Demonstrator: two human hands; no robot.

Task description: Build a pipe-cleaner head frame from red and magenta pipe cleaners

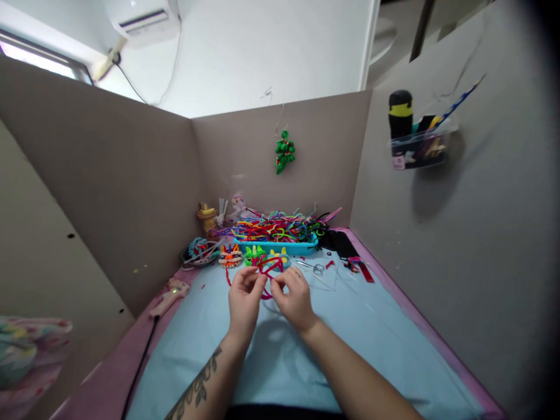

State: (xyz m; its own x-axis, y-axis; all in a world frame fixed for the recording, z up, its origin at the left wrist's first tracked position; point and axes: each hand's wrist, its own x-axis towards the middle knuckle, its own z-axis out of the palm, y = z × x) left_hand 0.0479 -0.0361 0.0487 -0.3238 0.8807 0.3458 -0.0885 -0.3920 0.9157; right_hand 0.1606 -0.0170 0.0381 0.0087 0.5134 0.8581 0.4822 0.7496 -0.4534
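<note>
Both forearms reach in from the near edge, wrists bent inward so that the hands almost meet above the middle of the counter [376, 344]. The left hand [245, 294] and right hand [295, 296] each pinch the red fuzzy stem [280, 264] between thumb and fingers; its bent loops rise just beyond the fingertips. The counter is pale blue with pink borders at left and right. Grey partitions [324, 157] enclose it on the left, far and right sides; a white air conditioner [140, 20] hangs at far left.
</note>
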